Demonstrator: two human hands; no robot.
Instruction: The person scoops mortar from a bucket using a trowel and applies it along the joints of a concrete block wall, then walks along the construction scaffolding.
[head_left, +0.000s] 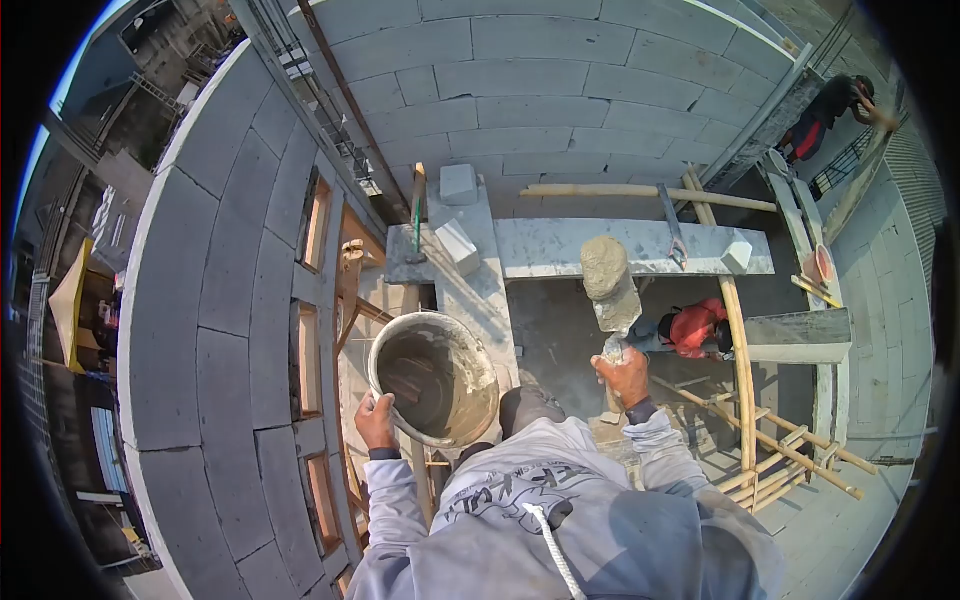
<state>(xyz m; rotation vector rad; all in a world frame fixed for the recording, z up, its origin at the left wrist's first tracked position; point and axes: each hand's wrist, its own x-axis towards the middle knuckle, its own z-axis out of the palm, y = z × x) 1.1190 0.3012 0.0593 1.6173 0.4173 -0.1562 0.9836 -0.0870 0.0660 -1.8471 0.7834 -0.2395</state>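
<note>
My left hand (377,424) is closed on the rim of a round bucket (484,380), which has wet grey mortar (415,385) inside and smears on its wall. In my right hand (625,375) is the handle of a trowel (618,312), its blade pointing away from me. A thick lump of mortar (604,266) sits on the far part of the blade. The trowel is held to the right of the bucket, in front of a grey plank (540,248). My fingers hide most of the trowel's handle.
On the planks lie a hammer (418,215), two blocks (458,185) (458,246), a handsaw (673,228) and a small white block (737,257). Block walls (530,80) rise ahead and left. Below right are bamboo poles (740,370) and a person in red (692,327); another person (825,115) stands far right.
</note>
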